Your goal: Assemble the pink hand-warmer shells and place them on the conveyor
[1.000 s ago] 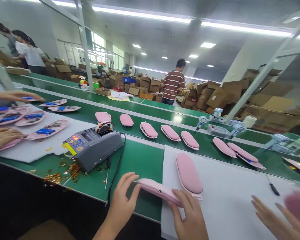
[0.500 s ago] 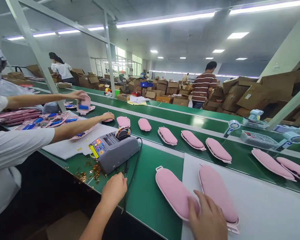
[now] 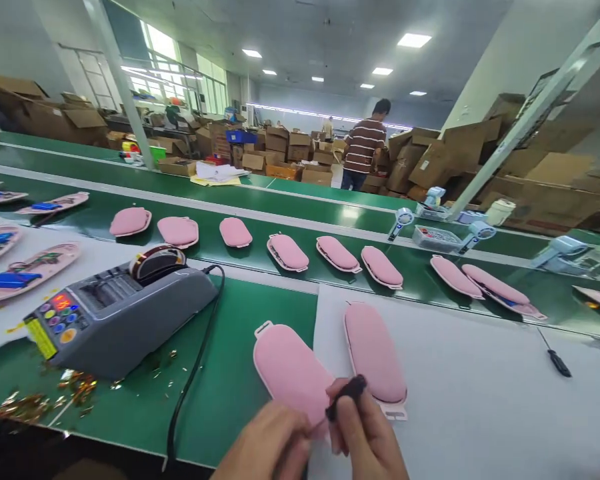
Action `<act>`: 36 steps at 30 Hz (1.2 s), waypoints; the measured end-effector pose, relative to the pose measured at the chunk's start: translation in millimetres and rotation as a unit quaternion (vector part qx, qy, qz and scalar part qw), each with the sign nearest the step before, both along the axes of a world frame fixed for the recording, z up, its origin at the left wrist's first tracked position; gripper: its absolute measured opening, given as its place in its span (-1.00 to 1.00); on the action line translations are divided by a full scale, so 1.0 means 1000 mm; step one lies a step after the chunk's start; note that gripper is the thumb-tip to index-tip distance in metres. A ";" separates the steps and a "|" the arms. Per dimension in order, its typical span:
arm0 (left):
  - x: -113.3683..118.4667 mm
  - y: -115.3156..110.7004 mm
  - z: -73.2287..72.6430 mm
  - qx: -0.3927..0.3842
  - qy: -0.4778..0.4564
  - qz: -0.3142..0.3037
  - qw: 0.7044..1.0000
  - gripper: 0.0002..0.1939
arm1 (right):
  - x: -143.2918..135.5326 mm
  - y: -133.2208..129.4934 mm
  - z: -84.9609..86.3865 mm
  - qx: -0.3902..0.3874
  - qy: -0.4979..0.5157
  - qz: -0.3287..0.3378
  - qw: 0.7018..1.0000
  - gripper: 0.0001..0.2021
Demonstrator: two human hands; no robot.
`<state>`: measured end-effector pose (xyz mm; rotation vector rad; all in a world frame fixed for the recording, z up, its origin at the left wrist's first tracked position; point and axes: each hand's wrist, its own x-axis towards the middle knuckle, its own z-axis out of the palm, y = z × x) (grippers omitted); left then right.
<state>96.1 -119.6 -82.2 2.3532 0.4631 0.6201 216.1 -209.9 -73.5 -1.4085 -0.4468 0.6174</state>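
My right hand [image 3: 367, 437] pinches a small, dark, blurred black piece [image 3: 347, 397] between thumb and fingers. Close beside it, my left hand [image 3: 270, 443] has its fingers curled in; what they hold, if anything, is hidden. Both hands are over the near end of a padded pink oval piece [image 3: 293, 370], which lies partly on the green mat with its slotted tab pointing away. A second pink oval piece [image 3: 376, 350] rests to the right on the white sheet, its slotted tab toward me.
A grey tape dispenser [image 3: 130, 320] with a lit panel stands left, its black cable [image 3: 195, 373] crossing the mat. Gold scraps [image 3: 35, 403] lie before it. Several pink pieces [image 3: 287, 252] line the green belt behind. A screwdriver [image 3: 557, 360] lies at right.
The view has swung right and the neighbouring worker's arms are out of frame. My right hand has left the pink piece and now pinches the black piece; my left hand has come beside it.
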 end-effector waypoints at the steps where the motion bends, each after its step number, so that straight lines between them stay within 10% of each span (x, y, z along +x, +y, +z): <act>1: 0.007 0.011 0.002 0.012 0.005 0.021 1.000 -0.83 | 0.009 -0.002 0.001 -0.006 -0.008 -0.022 1.000 -0.54; 8: 0.082 0.066 0.002 0.035 0.132 0.301 0.944 -0.62 | 0.049 0.000 -0.005 0.020 -0.032 -0.092 0.995 -0.64; 20: 0.073 0.050 -0.011 0.104 -0.136 0.292 0.941 -0.88 | 0.033 -0.007 0.006 0.070 -0.106 -0.092 0.988 -0.85; 36: 0.071 0.048 -0.008 0.144 -0.175 0.273 0.935 -0.92 | 0.027 -0.004 0.010 0.078 -0.098 -0.115 0.985 -0.88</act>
